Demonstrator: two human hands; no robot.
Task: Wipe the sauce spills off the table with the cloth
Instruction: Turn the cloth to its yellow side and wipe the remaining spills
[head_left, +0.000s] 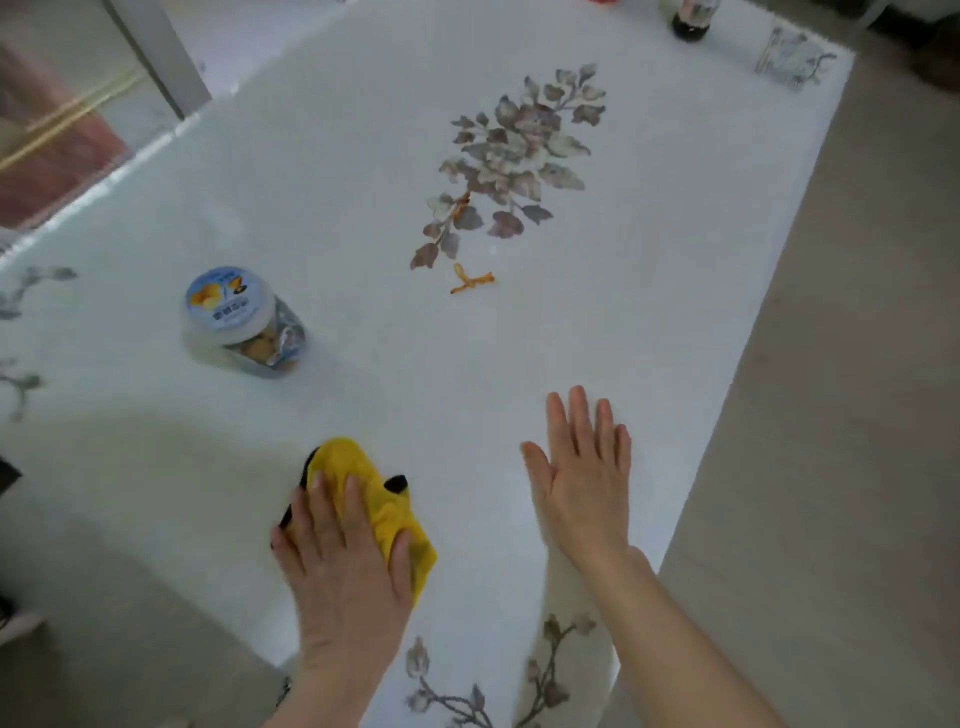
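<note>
A yellow cloth (363, 483) with black trim lies crumpled on the white table (675, 260) near its front. My left hand (343, 551) presses flat on the cloth, fingers spread over it. My right hand (582, 478) rests flat on the bare table to the right of the cloth, fingers straight and holding nothing. An orange sauce squiggle (470, 280) sits on the table farther back, just below a printed flower pattern (514, 156). A second orange streak (461, 205) lies on the pattern's stem.
A clear plastic jar (241, 322) with a blue-and-white lid, holding snacks, stands left of centre. A dark bottle (688, 21) stands at the far edge. The table's right edge drops to a beige floor (857, 415).
</note>
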